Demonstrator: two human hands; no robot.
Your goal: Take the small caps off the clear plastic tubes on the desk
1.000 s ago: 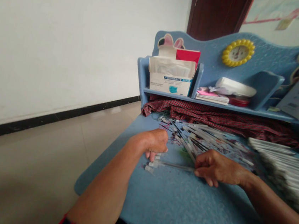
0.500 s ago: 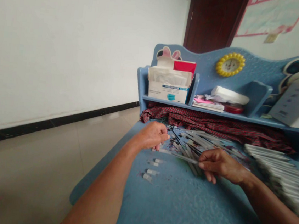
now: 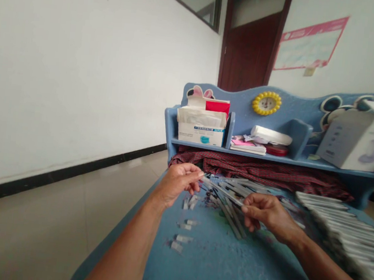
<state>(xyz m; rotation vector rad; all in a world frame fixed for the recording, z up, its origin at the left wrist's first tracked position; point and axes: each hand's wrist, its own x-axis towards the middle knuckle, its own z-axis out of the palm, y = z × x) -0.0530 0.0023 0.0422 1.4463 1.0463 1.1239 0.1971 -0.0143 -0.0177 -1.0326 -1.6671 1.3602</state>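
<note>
A thin translucent pen barrel (image 3: 223, 191) slants between my two hands above the desk. My left hand (image 3: 180, 179) is closed at its far left end, thumb and forefinger pinched together; whether a small piece sits between those fingertips I cannot make out. At the barrel's near right end, my right hand (image 3: 262, 212) grips it with thumb and fingers. Beneath and behind lies a loose pile of pen barrels and dark thin rods (image 3: 232, 218). Several small clear cap-like pieces (image 3: 183, 238) are spread on the blue desk (image 3: 213, 272), left of the pile.
At the right, many whitish pens or tubes (image 3: 341, 227) lie side by side. A checked cloth (image 3: 270, 173) is bunched under the shelf (image 3: 324, 167). On the shelf stand a mask box (image 3: 199, 130), papers (image 3: 248, 147) and a white carton (image 3: 354, 139). A yellow clock (image 3: 267, 103) hangs above.
My left hand has risen and now pinches the barrel's left end. The barrel slants more steeply. Small clear pieces show below my left hand. The view has tilted upward.
</note>
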